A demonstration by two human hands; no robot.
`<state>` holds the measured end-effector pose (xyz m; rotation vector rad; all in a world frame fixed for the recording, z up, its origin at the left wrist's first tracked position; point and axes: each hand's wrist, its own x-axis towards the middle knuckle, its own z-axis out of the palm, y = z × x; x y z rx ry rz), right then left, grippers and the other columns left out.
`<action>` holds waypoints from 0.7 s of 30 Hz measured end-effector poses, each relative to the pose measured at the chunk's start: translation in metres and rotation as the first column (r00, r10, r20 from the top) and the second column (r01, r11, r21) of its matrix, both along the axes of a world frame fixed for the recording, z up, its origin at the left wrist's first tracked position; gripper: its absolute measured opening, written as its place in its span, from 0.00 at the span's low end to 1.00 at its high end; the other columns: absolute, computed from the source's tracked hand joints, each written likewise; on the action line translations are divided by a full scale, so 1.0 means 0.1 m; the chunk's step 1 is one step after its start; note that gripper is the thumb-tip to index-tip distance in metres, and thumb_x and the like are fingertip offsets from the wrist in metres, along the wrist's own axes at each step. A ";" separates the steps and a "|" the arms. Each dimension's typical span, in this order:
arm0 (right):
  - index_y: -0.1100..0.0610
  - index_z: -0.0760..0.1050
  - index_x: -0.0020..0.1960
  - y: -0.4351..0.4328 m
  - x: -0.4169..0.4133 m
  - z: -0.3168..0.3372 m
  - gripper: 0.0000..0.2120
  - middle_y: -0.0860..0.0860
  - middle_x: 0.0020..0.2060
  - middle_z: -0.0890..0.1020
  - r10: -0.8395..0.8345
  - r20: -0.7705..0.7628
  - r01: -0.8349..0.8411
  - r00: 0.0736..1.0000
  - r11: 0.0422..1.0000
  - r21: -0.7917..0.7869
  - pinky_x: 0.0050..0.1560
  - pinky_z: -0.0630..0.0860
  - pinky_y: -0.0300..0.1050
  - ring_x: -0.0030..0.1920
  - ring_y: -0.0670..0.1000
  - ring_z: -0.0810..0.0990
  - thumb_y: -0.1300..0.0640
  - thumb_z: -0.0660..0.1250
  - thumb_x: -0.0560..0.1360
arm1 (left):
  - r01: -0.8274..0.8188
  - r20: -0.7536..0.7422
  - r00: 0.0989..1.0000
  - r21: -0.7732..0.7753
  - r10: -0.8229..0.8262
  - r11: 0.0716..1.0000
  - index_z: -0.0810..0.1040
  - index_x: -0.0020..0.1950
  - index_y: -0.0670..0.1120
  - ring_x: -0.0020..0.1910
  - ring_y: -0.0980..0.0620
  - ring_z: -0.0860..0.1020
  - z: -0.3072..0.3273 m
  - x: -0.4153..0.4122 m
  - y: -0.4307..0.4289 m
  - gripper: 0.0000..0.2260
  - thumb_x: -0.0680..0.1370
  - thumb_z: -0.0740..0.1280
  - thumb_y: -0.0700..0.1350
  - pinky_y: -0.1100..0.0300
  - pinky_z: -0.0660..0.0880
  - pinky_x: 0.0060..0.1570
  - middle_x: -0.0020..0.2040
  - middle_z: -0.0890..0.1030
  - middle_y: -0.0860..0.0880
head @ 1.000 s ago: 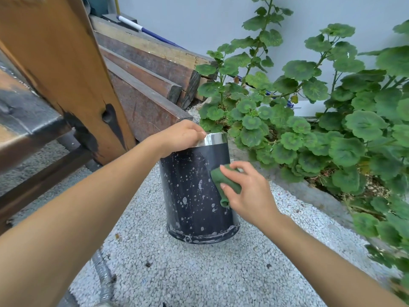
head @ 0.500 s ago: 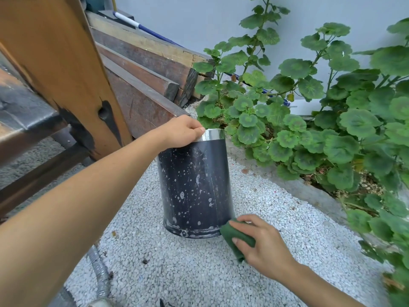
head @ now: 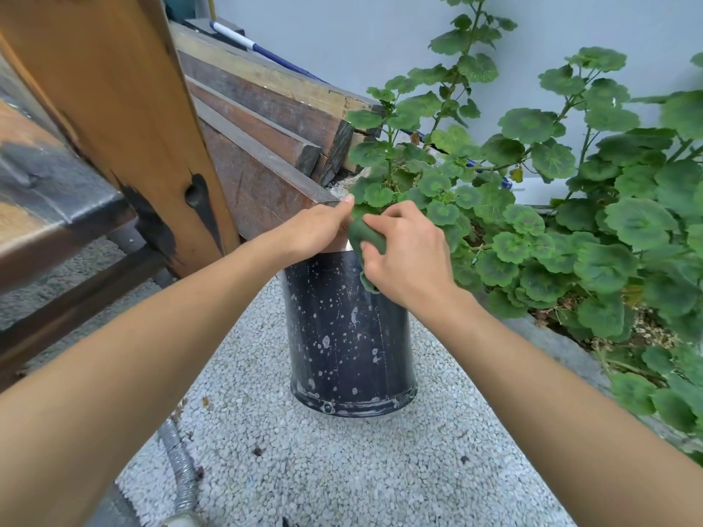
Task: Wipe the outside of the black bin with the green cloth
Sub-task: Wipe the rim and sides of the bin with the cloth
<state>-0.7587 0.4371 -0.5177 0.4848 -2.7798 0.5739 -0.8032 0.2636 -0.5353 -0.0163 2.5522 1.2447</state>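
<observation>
The black bin (head: 342,336) stands upright on pale gravel, its wall speckled with white spots and its top edged by a metal rim. My left hand (head: 315,232) grips that rim from the left. My right hand (head: 403,256) holds the green cloth (head: 365,237) bunched against the bin's upper right side, just at the rim. Most of the cloth is hidden under my fingers.
Stacked wooden beams (head: 266,119) and a tall plank (head: 125,119) crowd the left. A leafy green plant (head: 570,222) in a concrete-edged bed presses close on the right. A grey corrugated hose (head: 178,462) lies on the gravel (head: 361,469) at the lower left.
My right hand carried the cloth down the bin's side to its base, then back up to the rim. My left hand kept its hold on the rim.
</observation>
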 end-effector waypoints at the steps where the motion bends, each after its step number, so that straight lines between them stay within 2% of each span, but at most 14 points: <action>1: 0.51 0.82 0.63 -0.04 -0.02 -0.01 0.16 0.52 0.56 0.78 -0.005 0.011 0.005 1.000 0.999 0.040 0.53 0.79 0.53 0.53 0.59 0.80 0.52 0.70 0.76 | -0.006 0.008 1.000 0.015 0.005 1.000 0.85 0.59 0.51 0.66 0.46 0.77 0.00 0.00 0.00 0.33 0.83 0.44 0.67 0.47 0.67 0.70 0.65 0.81 0.45; 4: 0.52 0.82 0.62 -0.05 0.02 -0.12 0.15 0.52 0.54 0.76 -0.019 0.003 0.019 1.000 0.998 0.064 0.50 0.80 0.54 0.51 0.59 0.79 0.51 0.69 0.77 | -0.001 -0.011 1.000 0.031 0.002 1.000 0.85 0.55 0.55 0.62 0.51 0.79 -0.02 -0.01 0.00 0.31 0.83 0.45 0.67 0.49 0.67 0.69 0.63 0.82 0.48; 8: 0.54 0.82 0.62 0.04 0.31 -0.40 0.15 0.52 0.53 0.77 -0.014 0.006 0.013 1.000 0.997 0.071 0.47 0.83 0.56 0.48 0.56 0.79 0.54 0.72 0.76 | 0.020 -0.040 0.999 -0.038 -0.021 0.999 0.84 0.63 0.58 0.62 0.50 0.75 -0.09 -0.06 -0.01 0.30 0.83 0.45 0.67 0.53 0.65 0.62 0.68 0.79 0.48; 10: 0.53 0.81 0.64 0.08 0.51 -0.56 0.17 0.51 0.54 0.77 -0.029 0.049 0.026 0.998 0.998 0.048 0.47 0.83 0.52 0.47 0.53 0.79 0.54 0.73 0.75 | 0.038 -0.068 0.997 -0.055 -0.042 0.998 0.83 0.64 0.58 0.62 0.49 0.73 -0.12 -0.08 -0.02 0.29 0.84 0.45 0.66 0.54 0.63 0.60 0.70 0.79 0.48; 13: 0.53 0.82 0.63 0.15 0.82 -0.78 0.18 0.49 0.54 0.77 -0.083 0.105 0.081 0.991 0.997 0.017 0.47 0.83 0.48 0.47 0.50 0.78 0.53 0.75 0.74 | 0.063 -0.065 0.996 -0.082 -0.068 0.995 0.77 0.73 0.56 0.76 0.44 0.67 -0.12 -0.09 -0.03 0.30 0.83 0.46 0.67 0.49 0.62 0.71 0.78 0.71 0.47; 15: 0.52 0.82 0.64 0.19 1.06 -0.94 0.19 0.48 0.56 0.76 -0.112 0.159 0.113 0.981 0.994 0.005 0.49 0.82 0.44 0.49 0.48 0.78 0.53 0.75 0.74 | 0.090 -0.055 0.994 -0.095 -0.095 0.991 0.73 0.77 0.55 0.80 0.43 0.61 -0.12 -0.08 -0.05 0.31 0.83 0.46 0.68 0.43 0.57 0.77 0.80 0.68 0.47; 17: 0.51 0.80 0.66 0.22 1.30 -1.07 0.20 0.46 0.59 0.75 -0.151 0.234 0.159 0.961 0.987 -0.015 0.55 0.80 0.40 0.52 0.45 0.77 0.52 0.74 0.75 | 0.130 -0.065 0.988 -0.092 -0.137 0.987 0.75 0.75 0.54 0.79 0.44 0.63 -0.14 -0.06 -0.05 0.30 0.84 0.46 0.67 0.45 0.60 0.75 0.78 0.71 0.48; 19: 0.51 0.79 0.68 0.27 1.53 -1.17 0.21 0.45 0.59 0.75 -0.183 0.289 0.201 0.940 0.979 -0.033 0.56 0.82 0.42 0.53 0.45 0.77 0.53 0.74 0.75 | 0.160 -0.084 0.982 -0.108 -0.169 0.981 0.78 0.61 0.51 0.71 0.45 0.70 -0.18 -0.04 -0.04 0.25 0.85 0.47 0.64 0.53 0.63 0.64 0.69 0.77 0.45; 20: 0.52 0.80 0.67 0.30 1.63 -1.21 0.21 0.45 0.59 0.76 -0.191 0.299 0.211 0.935 0.977 -0.036 0.55 0.83 0.42 0.51 0.45 0.78 0.53 0.75 0.74 | 0.179 -0.093 0.977 -0.121 -0.191 0.976 0.78 0.60 0.50 0.71 0.44 0.70 -0.19 -0.02 -0.03 0.25 0.86 0.48 0.63 0.55 0.62 0.62 0.69 0.77 0.44; 21: 0.52 0.81 0.66 0.33 1.72 -1.26 0.21 0.46 0.58 0.77 -0.191 0.307 0.211 0.932 0.977 -0.033 0.52 0.84 0.43 0.50 0.46 0.78 0.54 0.76 0.73 | 0.203 -0.101 0.971 -0.135 -0.218 0.970 0.79 0.66 0.48 0.74 0.44 0.69 -0.19 -0.01 -0.02 0.27 0.86 0.48 0.62 0.54 0.63 0.64 0.74 0.75 0.44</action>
